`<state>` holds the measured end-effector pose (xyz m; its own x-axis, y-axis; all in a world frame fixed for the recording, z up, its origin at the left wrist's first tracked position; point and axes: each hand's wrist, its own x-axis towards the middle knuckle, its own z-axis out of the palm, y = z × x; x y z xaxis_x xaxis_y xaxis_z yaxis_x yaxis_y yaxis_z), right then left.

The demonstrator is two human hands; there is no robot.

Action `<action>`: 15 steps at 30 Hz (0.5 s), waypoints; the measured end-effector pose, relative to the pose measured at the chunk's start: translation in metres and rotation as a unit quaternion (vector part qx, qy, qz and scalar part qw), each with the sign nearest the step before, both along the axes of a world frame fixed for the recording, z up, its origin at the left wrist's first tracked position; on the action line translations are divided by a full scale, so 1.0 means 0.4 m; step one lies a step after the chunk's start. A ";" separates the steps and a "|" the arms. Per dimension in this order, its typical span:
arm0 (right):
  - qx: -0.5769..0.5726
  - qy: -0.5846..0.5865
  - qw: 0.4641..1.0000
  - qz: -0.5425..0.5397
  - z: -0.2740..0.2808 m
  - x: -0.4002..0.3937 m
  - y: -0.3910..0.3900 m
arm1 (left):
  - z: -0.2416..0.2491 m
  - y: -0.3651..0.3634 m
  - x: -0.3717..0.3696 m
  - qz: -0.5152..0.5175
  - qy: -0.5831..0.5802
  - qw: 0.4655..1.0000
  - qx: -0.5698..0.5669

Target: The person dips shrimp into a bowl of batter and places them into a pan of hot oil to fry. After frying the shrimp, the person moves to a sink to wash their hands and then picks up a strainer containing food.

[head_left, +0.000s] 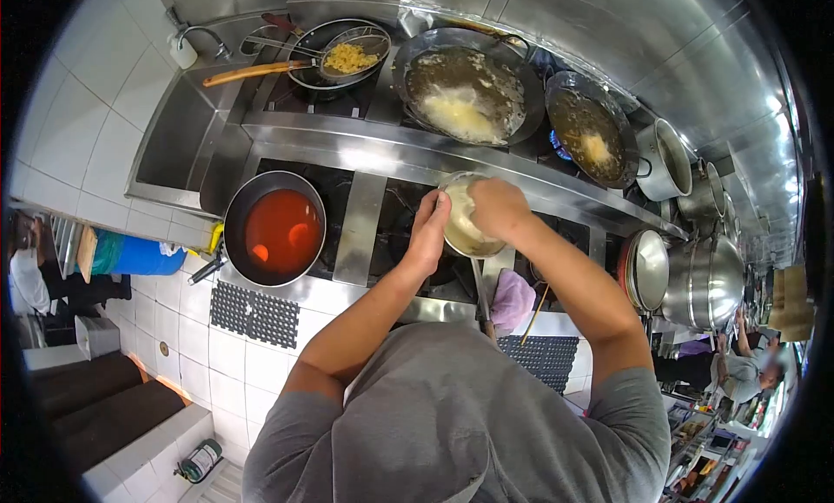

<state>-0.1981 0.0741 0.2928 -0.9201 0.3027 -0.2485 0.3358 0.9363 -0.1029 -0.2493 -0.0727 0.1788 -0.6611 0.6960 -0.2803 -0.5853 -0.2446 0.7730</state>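
Note:
A metal bowl (473, 241) with pale batter stands over the front burners, in front of my body. My left hand (427, 231) is at the bowl's left side, its fingers pressed together along the rim. Over the bowl's right part is my right hand (499, 211), closed and dipping toward the batter; its fingertips are hidden. Behind the bowl, a large wok (506, 77) holds bubbling oil with a pale yellow mass frying in it. To its right, a smaller wok (584, 112) holds oil and one golden piece, with a blue flame beside it.
A pan of red sauce (276, 228) sits front left. Behind it, a strainer with yellow bits (350, 58) rests over a black pan. A purple cloth (512, 298) lies at the front edge. Pots (664, 160) line the right; a person (745, 371) stands far right.

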 end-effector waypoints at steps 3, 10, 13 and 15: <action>-0.024 0.004 1.000 -0.004 0.077 0.006 0.026 | -0.016 0.003 -0.015 0.007 0.001 1.000 -0.007; -0.093 0.072 0.993 -0.005 0.221 0.025 0.043 | 0.022 0.012 -0.037 0.002 -0.015 1.000 -0.010; -0.118 0.074 0.990 -0.008 0.244 0.028 0.049 | 0.034 0.019 -0.036 -0.008 -0.017 1.000 0.004; -0.159 0.123 0.979 0.016 0.252 0.030 0.054 | 0.042 0.022 -0.035 -0.010 -0.013 1.000 0.004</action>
<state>-0.1859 0.0958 0.3938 -0.9719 0.2155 -0.0941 0.2344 0.8536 -0.4652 -0.2634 -0.0638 0.1955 -0.6405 0.7107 -0.2910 -0.6091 -0.2393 0.7562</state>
